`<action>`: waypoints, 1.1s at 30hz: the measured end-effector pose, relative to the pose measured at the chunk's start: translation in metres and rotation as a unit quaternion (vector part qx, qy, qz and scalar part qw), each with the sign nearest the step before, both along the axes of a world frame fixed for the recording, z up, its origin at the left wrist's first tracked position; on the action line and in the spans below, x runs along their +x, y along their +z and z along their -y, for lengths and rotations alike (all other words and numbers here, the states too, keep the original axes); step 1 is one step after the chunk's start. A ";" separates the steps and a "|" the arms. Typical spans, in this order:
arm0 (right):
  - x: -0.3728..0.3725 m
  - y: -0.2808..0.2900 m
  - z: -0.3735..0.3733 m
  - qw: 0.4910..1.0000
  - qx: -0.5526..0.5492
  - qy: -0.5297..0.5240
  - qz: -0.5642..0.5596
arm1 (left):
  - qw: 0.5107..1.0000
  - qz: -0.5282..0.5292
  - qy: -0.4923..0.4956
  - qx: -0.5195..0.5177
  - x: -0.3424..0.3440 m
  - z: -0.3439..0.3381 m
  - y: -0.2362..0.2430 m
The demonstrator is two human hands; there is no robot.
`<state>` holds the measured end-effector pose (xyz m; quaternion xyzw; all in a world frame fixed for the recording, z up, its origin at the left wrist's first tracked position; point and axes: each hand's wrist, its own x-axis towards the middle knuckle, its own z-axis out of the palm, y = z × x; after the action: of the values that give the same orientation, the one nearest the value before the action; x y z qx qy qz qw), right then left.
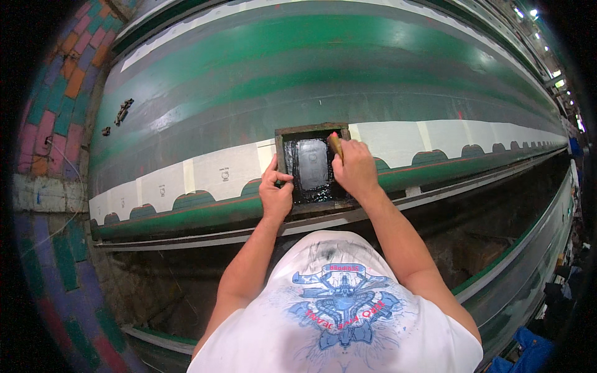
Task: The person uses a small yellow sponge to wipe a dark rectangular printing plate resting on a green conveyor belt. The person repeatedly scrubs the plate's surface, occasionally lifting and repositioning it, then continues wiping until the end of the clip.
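A screen printing frame (311, 129) with a dark wooden rim lies over the white fabric strip (404, 142) along the near side of the long green table. Wet black ink surrounds a paler, greyish rectangle (313, 163) of mesh inside it. My left hand (278, 191) holds the frame's left side, fingers curled at the rim. At the frame's upper right, my right hand (357, 166) is closed round a squeegee (336, 144) with a worn wooden handle and a pinkish-red tip. The squeegee's lower part is hidden by my hand.
Pale fabric panels with small dark prints (163, 188) extend left along the table (249, 68). Small dark lumps (124, 112) sit near its left end. A ledge (186, 242) borders the near edge. Another long green table (522, 267) stands at right; painted bricks (59, 124) lie left.
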<state>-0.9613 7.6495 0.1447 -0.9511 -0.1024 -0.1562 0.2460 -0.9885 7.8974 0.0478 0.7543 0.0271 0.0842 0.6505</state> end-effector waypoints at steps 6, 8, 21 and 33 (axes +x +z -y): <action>0.023 -0.015 -0.019 0.994 -0.043 -0.089 -0.048 | 0.999 0.020 -0.006 0.029 -0.002 0.000 0.003; 0.019 -0.013 -0.030 0.997 -0.038 -0.062 -0.038 | 0.999 0.026 -0.008 0.048 -0.003 0.000 0.004; -0.031 0.028 -0.033 0.958 -0.066 0.250 -0.126 | 0.997 -0.040 -0.019 -0.057 0.013 -0.010 0.004; 0.058 0.007 -0.024 0.984 -0.054 0.150 -0.075 | 0.994 -0.101 -0.034 -0.015 0.023 -0.015 0.017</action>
<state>-0.9034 7.6731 0.1518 -0.9458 -0.2339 -0.0402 0.2216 -0.9658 7.9127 0.0646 0.7497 0.0684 -0.0146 0.6581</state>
